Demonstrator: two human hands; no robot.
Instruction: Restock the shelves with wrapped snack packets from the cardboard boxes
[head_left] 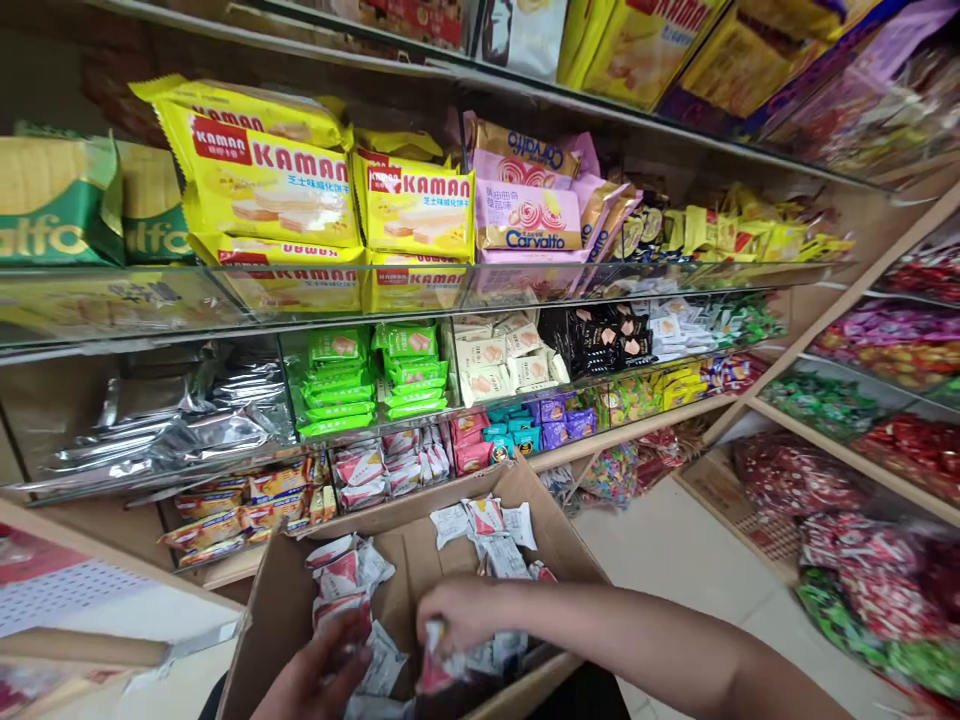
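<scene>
An open cardboard box (405,520) stands below the shelves, holding small white-and-pink wrapped packets (501,555) in loose piles on its left and right sides. Inside the box, my right hand (469,615) is closed around a white-and-pink packet (433,655), slightly blurred. My left hand (322,670) is over the box's near left part, fingers curled beside the left pile; whether anything is between them is hard to make out. Similar white-and-pink packets (390,465) fill a compartment of the lowest shelf just behind the box.
Glass-fronted shelves hold yellow wafer packs (277,180), green packets (337,370) and silver packets (150,410). Bags of red candies (862,570) lie on the right by the tiled floor (675,560). A wooden divider (772,370) slants at the right.
</scene>
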